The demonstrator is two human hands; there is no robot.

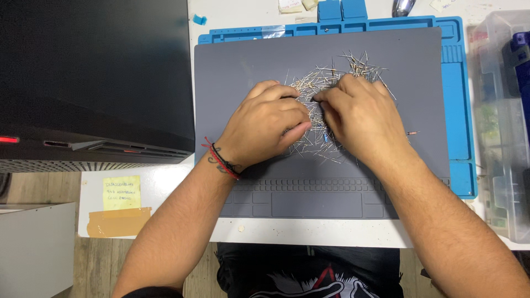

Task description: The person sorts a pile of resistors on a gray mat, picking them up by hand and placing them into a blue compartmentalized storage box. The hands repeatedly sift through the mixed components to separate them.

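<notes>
A big black box sits on the left side of the white table. Next to it lies a blue mat, and a grey mat lies on top of the blue one. At the far right stands a clear plastic box with many small parts inside.

Two bare arms reach in from the bottom. The left hand lies palm down on the grey mat, fingers curled in and close together, its fingertips in the pile. A red and black band goes around its wrist. The right hand is just beside it, also palm down, fingers bent and pressed together. The fingertips of both hands almost meet. I cannot tell if either one is pinching a piece.

The pile is a heap of tiny parts with thin wire legs. It sits in the middle of the grey mat, under and above the hands. One tiny part lies alone to the right.

A yellow note is stuck near the table's left edge.
</notes>
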